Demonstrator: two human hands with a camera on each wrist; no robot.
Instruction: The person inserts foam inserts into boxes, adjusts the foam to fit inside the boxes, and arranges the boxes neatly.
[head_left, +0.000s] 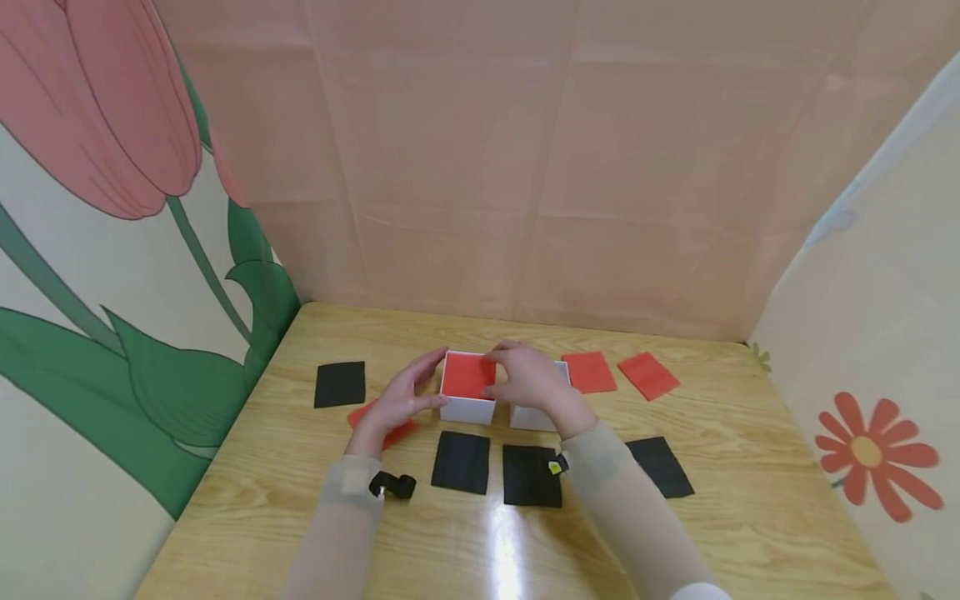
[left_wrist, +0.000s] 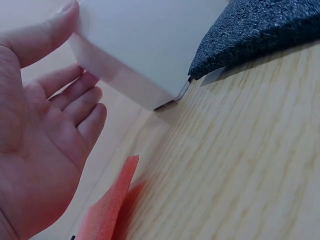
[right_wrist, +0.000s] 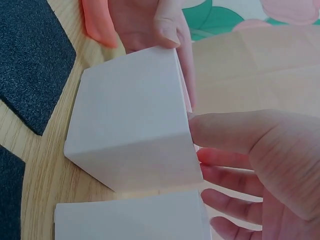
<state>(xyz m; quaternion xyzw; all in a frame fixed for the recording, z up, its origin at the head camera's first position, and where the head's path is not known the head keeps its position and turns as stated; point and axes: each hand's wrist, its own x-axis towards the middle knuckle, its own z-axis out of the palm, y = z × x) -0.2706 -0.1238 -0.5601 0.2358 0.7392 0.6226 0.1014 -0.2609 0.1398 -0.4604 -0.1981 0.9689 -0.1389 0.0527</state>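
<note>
Pale wrist bands with small black cameras, a yellow patch on the right one, white sleeve edge

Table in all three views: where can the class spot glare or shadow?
Head view: a white glare streak on the table, near the bottom middle; left wrist view: a reddish shadow beside the red sheet, a grey one under the black sheet; right wrist view: no strong glare.
</note>
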